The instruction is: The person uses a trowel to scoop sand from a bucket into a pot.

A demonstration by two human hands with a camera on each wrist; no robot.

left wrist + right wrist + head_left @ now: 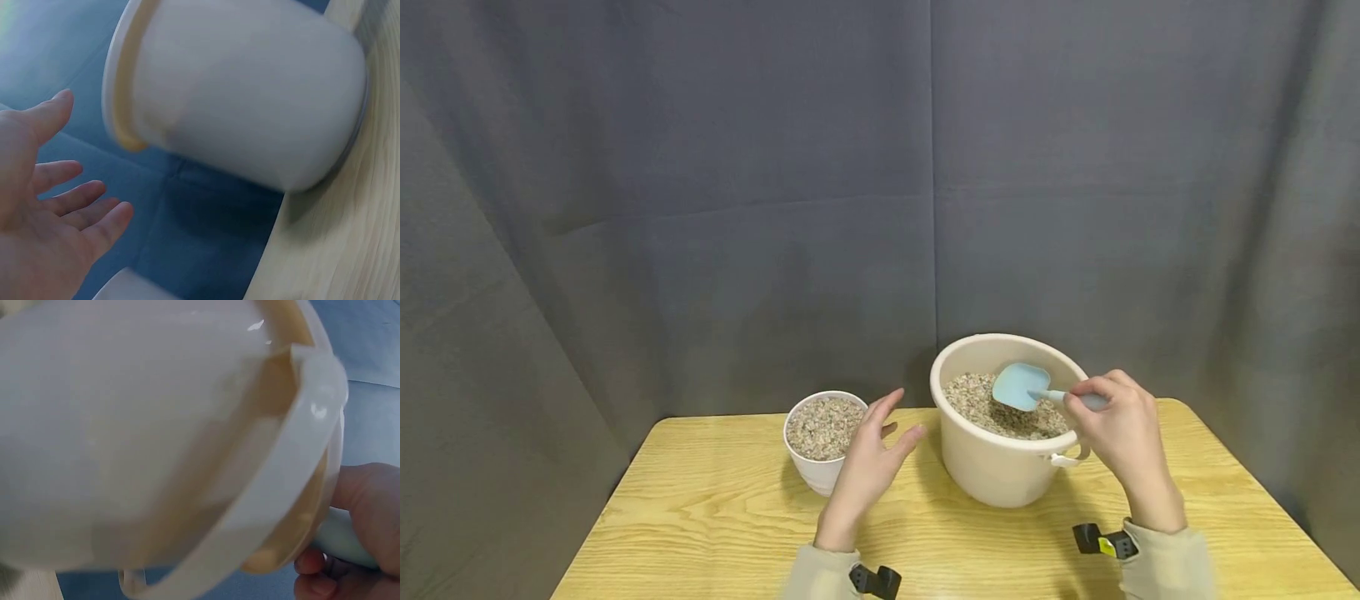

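A cream bucket [1000,467] stands on the wooden table [715,517], part full of pale gravel [977,400]. My right hand [1123,429] grips the handle of a light blue scoop [1019,386], whose blade hovers over the gravel inside the bucket. In the right wrist view the bucket's wall [125,425] and rim fill the frame, with my fingers [369,512] round the scoop handle [340,540] at the lower right. My left hand [872,454] hangs open between the bucket and a small white pot [817,471] filled with gravel, touching neither. The left wrist view shows that open palm [44,206] near the bucket [250,94].
A dark grey cloth backdrop [775,208] hangs behind and beside the table. The table's rounded corners and left and right edges are in view. Bare wood lies in front of the pot and bucket.
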